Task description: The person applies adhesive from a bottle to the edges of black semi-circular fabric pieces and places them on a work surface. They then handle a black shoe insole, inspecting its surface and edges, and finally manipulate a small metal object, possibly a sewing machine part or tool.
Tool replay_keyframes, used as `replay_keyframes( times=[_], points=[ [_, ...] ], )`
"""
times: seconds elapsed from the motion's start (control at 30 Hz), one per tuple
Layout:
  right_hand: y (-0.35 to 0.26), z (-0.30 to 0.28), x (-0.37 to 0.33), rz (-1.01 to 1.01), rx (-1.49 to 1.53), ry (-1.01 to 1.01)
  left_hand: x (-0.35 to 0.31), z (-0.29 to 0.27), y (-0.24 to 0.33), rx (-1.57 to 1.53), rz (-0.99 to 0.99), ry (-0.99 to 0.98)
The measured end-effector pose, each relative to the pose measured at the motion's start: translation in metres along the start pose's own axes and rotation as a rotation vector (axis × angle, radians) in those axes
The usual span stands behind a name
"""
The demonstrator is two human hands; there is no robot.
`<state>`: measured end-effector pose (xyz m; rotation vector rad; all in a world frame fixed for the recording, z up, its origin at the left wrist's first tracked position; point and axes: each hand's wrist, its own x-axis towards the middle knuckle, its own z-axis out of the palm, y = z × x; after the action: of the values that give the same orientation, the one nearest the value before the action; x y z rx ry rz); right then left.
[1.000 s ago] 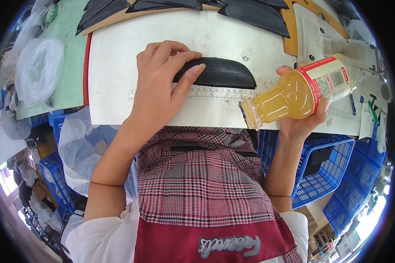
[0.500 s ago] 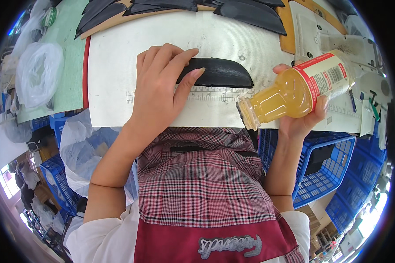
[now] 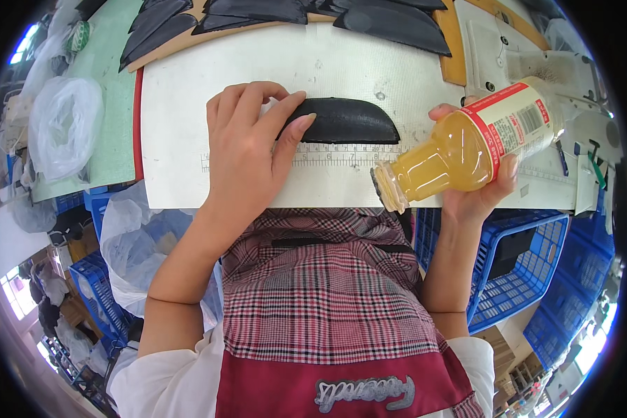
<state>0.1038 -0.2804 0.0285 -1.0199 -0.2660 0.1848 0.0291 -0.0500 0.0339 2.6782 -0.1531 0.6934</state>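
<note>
A black half-moon-shaped piece (image 3: 352,120) lies on the white work surface with its straight edge along a printed ruler scale (image 3: 334,155). At its left end, my left hand (image 3: 247,143) grips it, thumb on the near side and index finger on the far edge. That end is partly covered by the fingers. My right hand (image 3: 498,184) is wrapped round a clear bottle (image 3: 460,157) of yellow liquid, held tilted with its neck toward the lower left. Something dark rims the bottle's mouth (image 3: 389,187). The mouth is right of the black piece, apart from it.
More black curved pieces (image 3: 390,24) lie along a tan board at the far edge. A white plastic bag roll (image 3: 66,129) rests on the green surface at left. Blue crates (image 3: 519,268) stand below the table at right. A green-handled tool (image 3: 596,171) lies far right.
My left hand has slid slightly left along the black piece, and its index fingertip has come down to the far edge. The bottle stays tilted in my right hand, almost unmoved.
</note>
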Motion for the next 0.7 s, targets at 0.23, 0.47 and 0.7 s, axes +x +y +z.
replay_keyframes(
  times=[0.23,0.47,0.7],
  points=[
    [-0.001,-0.003,0.000,0.004,0.020,-0.005,0.002,-0.004,0.005,-0.096,-0.004,-0.019],
    [-0.003,-0.005,0.000,0.023,-0.030,0.004,-0.001,-0.016,0.011,-0.279,-0.403,-0.137],
    [0.000,-0.007,0.001,0.033,0.016,-0.028,-0.005,-0.030,0.003,-0.674,-0.739,-0.265]
  ],
)
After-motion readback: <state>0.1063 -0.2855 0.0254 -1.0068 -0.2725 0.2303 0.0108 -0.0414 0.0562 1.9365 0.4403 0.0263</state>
